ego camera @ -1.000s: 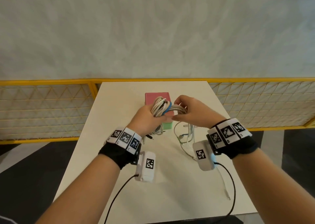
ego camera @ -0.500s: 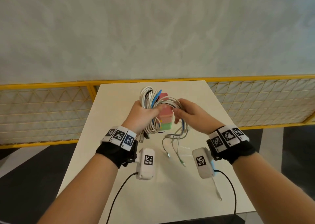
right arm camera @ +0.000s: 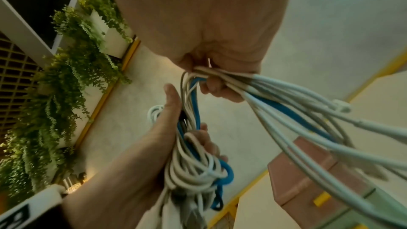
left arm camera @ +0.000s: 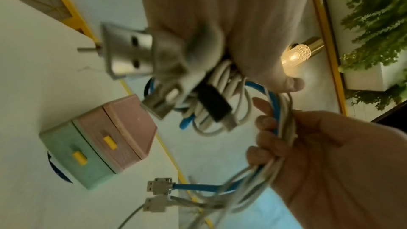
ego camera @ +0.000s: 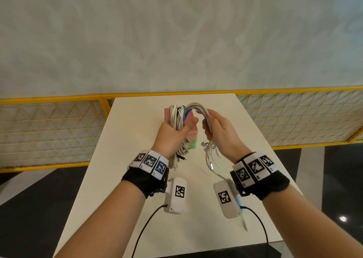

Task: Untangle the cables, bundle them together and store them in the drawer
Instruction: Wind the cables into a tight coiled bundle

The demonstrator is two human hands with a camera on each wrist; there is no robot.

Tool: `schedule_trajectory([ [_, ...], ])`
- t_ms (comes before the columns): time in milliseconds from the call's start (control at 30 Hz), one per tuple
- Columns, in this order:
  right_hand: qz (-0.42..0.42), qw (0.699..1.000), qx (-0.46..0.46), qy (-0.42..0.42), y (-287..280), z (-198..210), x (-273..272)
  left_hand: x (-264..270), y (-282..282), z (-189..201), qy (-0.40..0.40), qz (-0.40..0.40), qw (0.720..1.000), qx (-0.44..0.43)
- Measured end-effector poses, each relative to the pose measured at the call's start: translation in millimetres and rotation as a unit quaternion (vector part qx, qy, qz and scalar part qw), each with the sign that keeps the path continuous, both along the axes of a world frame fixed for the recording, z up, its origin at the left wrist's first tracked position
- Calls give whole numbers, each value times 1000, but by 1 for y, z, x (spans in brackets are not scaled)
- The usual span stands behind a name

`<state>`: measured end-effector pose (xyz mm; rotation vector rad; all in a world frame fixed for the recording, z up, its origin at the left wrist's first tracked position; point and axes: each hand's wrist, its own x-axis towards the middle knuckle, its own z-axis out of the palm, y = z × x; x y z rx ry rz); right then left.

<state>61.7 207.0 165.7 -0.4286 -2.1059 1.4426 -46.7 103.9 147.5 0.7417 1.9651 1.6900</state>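
Observation:
A coiled bundle of white and blue cables [ego camera: 177, 118] is gripped upright in my left hand [ego camera: 173, 135], above the white table [ego camera: 125, 171]. From the coil's top the strands arch right into my right hand [ego camera: 213, 129], whose fingers curl round the cable tails [ego camera: 211, 155]; their plugs dangle below it. In the right wrist view the fingers [right arm camera: 216, 87] clamp the strands [right arm camera: 286, 109], and the coil [right arm camera: 193, 166] sits in the other palm. USB plugs [left arm camera: 130, 55] hang by my left wrist. The small drawer box [left arm camera: 99, 138], pink over green with yellow handles, stands behind the hands, both drawers closed.
The table's far edge meets a yellow-framed mesh railing [ego camera: 49, 132] before a pale wall. Dark floor lies on both sides. A loose white cable end [ego camera: 244, 223] lies at the table's near right. Wrist camera leads [ego camera: 145, 226] trail toward me.
Both hands have lifted and drawn apart slightly; the right hand has slid along the strands, pulling the tails into an arch from the coil. The dangling plugs have risen off the table.

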Motion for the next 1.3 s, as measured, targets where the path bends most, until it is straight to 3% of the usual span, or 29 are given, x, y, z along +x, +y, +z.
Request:
schedule_trajectory([
  [333,59,986,96,-124,-17,-16,11,26,1,12,-87,-30,995,47],
  [467,122,976,89,-156,-16,-16,21,25,2,15,-59,24,997,51],
  [600,96,984,44,-145,-13,-43,28,11,-3,31,-41,76,994,74],
  [700,92,968,117,-203,-11,-55,28,4,-9,36,-26,52,993,108],
  [833,107,983,101,-108,-18,-39,16,15,-12,35,8,-13,994,108],
  [900,125,983,78,-113,-22,-37,8,18,-13,32,-3,-21,992,127],
  [1033,143,955,106,-236,-13,-49,5,12,-20,34,-27,-46,985,162],
  [1167,96,929,233,-272,2,-41,4,4,-24,29,-57,-105,980,158],
  [1300,-12,849,450,-278,7,-18,-3,9,-22,24,-38,-159,984,75],
])
